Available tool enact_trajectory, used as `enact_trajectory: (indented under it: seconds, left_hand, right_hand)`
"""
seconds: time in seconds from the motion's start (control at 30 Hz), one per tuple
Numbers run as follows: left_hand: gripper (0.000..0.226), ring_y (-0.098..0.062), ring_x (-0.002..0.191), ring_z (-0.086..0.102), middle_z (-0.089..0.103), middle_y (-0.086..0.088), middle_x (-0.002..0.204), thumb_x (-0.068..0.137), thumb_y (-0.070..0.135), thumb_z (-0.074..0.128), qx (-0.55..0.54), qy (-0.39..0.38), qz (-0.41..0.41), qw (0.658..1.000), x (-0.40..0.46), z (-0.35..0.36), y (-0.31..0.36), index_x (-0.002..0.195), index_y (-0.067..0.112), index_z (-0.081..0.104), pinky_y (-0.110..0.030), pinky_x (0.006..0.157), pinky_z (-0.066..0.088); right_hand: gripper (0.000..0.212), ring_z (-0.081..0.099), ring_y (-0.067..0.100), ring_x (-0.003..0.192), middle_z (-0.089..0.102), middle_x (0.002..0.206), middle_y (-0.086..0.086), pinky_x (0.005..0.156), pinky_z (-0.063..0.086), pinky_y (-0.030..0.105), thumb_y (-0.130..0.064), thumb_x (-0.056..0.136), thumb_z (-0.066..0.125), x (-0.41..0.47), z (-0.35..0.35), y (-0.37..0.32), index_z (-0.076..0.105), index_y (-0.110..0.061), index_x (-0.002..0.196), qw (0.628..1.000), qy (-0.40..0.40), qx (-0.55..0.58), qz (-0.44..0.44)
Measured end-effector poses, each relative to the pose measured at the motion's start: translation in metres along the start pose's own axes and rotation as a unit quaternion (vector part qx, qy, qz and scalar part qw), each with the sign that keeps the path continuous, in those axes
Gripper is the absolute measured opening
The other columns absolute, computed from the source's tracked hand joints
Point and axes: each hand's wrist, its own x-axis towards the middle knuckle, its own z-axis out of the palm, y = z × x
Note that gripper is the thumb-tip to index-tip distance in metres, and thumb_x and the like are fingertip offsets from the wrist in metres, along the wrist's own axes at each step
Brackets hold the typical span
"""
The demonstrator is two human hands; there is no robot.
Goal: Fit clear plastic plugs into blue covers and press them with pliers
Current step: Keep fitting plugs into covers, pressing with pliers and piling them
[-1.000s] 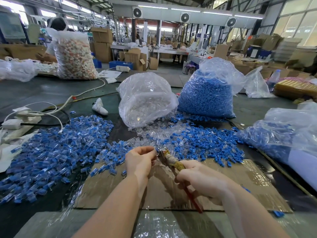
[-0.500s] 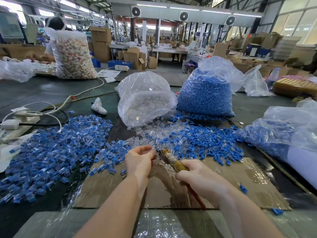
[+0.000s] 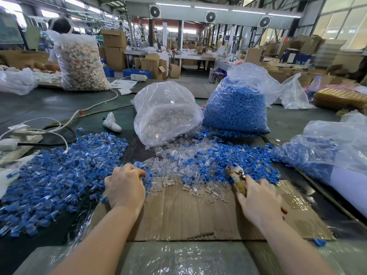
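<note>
A: Right hand (image 3: pixel 260 203) grip first: fingers curled round the pliers (image 3: pixel 237 179), handles buried in the palm, nose poking forward into the loose blue covers (image 3: pixel 254 161). Whether the pliers' jaws are pinching a part, can't tell, too small.

B: Left hand (image 3: pixel 126 187)?

A: Knuckles up, fingers curled down at the right edge of the assembled pile (image 3: pixel 59 175). Fingertips hidden by the hand, so grip state can't be told; might be on a piece, might not.

B: Where are the clear plugs (image 3: pixel 178 171)?

A: Scattered between the two hands, on the far edge of the cardboard sheet (image 3: pixel 188 213) and mixed with blue covers on their right side. More in the clear bag (image 3: pixel 164 114) standing behind them.

B: And the blue stock?

A: Full bag of blue covers (image 3: pixel 236 110) just right of the clear bag, touching it at the base. Another bag (image 3: pixel 325 153) with blue parts lies at far right.

B: Surface?

A: Dark counter (image 3: pixel 59 104), cardboard in the middle under both wrists, shiny plastic film (image 3: pixel 178 259) along the near edge.

B: Anything else?

A: White cables and a power strip (image 3: pixel 17 139) far left, a white glove (image 3: pixel 111 122) behind the assembled pile, a big bag of pale mixed parts (image 3: pixel 81 64) at back left with a person behind it.
</note>
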Motion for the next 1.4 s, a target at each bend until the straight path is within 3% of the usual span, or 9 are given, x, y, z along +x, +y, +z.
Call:
enact_trajectory:
  seconds: [0.17, 0.3, 0.5, 0.6, 0.77, 0.97, 1.1, 1.23, 1.4]
  left_hand:
    - [0.016, -0.015, 0.097, 0.042, 0.059, 0.005, 0.097, 0.085, 0.013, 0.063, -0.104, 0.006, 0.052, 0.993, -0.009, 0.005, 0.019, 0.098, 0.020, 0.070, -0.029, 0.087, 0.031]
    - [0.017, -0.005, 0.092, 0.044, 0.053, 0.013, 0.090, 0.088, 0.012, 0.060, -0.189, -0.046, 0.115, 0.974, -0.023, 0.017, 0.041, 0.102, 0.020, 0.068, -0.015, 0.081, 0.032]
    - [0.033, -0.002, 0.105, 0.039, 0.054, 0.010, 0.119, 0.094, 0.021, 0.051, -0.182, -0.109, 0.184, 0.960, -0.042, 0.039, 0.060, 0.127, 0.023, 0.054, -0.008, 0.091, 0.024]
    - [0.030, -0.001, 0.107, 0.038, 0.051, 0.009, 0.122, 0.093, 0.022, 0.053, -0.184, -0.110, 0.185, 0.959, -0.045, 0.043, 0.058, 0.122, 0.021, 0.059, -0.008, 0.093, 0.026]
    - [0.032, -0.003, 0.097, 0.047, 0.045, 0.012, 0.104, 0.090, 0.019, 0.058, -0.206, -0.102, 0.172, 0.958, -0.046, 0.041, 0.056, 0.122, 0.016, 0.059, -0.013, 0.093, 0.038]
    - [0.033, 0.002, 0.082, 0.045, 0.041, 0.012, 0.096, 0.089, 0.021, 0.060, -0.233, -0.106, 0.159, 0.953, -0.047, 0.040, 0.056, 0.121, 0.013, 0.059, 0.000, 0.079, 0.033]
    - [0.023, 0.002, 0.082, 0.047, 0.045, 0.011, 0.096, 0.086, 0.022, 0.063, -0.255, -0.109, 0.148, 0.949, -0.047, 0.040, 0.055, 0.108, 0.013, 0.065, 0.000, 0.074, 0.037]
    - [0.019, 0.004, 0.082, 0.047, 0.046, 0.012, 0.097, 0.086, 0.023, 0.064, -0.265, -0.110, 0.139, 0.948, -0.047, 0.040, 0.055, 0.103, 0.015, 0.066, -0.001, 0.073, 0.037]
    - [0.018, 0.000, 0.087, 0.048, 0.049, 0.014, 0.095, 0.089, 0.025, 0.060, -0.262, -0.105, 0.141, 0.949, -0.046, 0.039, 0.055, 0.103, 0.018, 0.068, -0.005, 0.076, 0.037]
  right_hand:
    - [0.061, 0.040, 0.025, 0.122, 0.041, 0.133, 0.007, 0.097, 0.037, 0.038, -0.053, 0.093, 0.039, 0.002, 0.013, -0.001, 0.022, -0.024, 0.144, 0.999, 0.014, -0.035, -0.004]
    - [0.062, 0.040, 0.024, 0.121, 0.042, 0.132, 0.005, 0.095, 0.037, 0.039, -0.062, 0.090, 0.036, 0.003, 0.013, -0.003, 0.030, -0.024, 0.139, 0.998, 0.021, -0.052, -0.003]
    - [0.030, 0.040, 0.018, 0.115, 0.045, 0.123, -0.004, 0.096, 0.033, 0.037, -0.039, 0.093, 0.050, 0.008, 0.008, -0.014, 0.052, -0.030, 0.121, 0.990, 0.100, -0.005, -0.095]
    - [0.024, 0.038, 0.018, 0.113, 0.044, 0.122, -0.005, 0.094, 0.034, 0.036, -0.028, 0.095, 0.047, 0.013, 0.012, -0.020, 0.057, -0.032, 0.116, 0.987, 0.103, 0.002, -0.121]
    - [0.027, 0.038, 0.019, 0.109, 0.044, 0.114, -0.002, 0.090, 0.033, 0.036, -0.024, 0.099, 0.040, 0.022, 0.011, -0.029, 0.061, -0.033, 0.113, 0.990, 0.087, -0.007, -0.109]
    - [0.032, 0.041, 0.023, 0.108, 0.042, 0.110, 0.003, 0.091, 0.035, 0.038, -0.008, 0.095, 0.041, 0.030, 0.007, -0.038, 0.059, -0.027, 0.113, 0.993, 0.053, -0.047, -0.093]
    - [0.032, 0.043, 0.022, 0.109, 0.045, 0.110, 0.003, 0.093, 0.034, 0.039, -0.007, 0.094, 0.041, 0.035, 0.004, -0.040, 0.060, -0.027, 0.110, 0.993, 0.046, -0.022, -0.106]
    - [0.025, 0.044, 0.022, 0.107, 0.045, 0.112, 0.003, 0.091, 0.035, 0.038, -0.012, 0.096, 0.042, 0.038, 0.006, -0.040, 0.057, -0.022, 0.113, 0.992, 0.093, -0.001, -0.085]
    - [0.024, 0.042, 0.022, 0.110, 0.042, 0.115, 0.005, 0.091, 0.037, 0.038, -0.019, 0.097, 0.046, 0.043, 0.009, -0.044, 0.057, -0.026, 0.117, 0.993, 0.077, -0.038, -0.081]
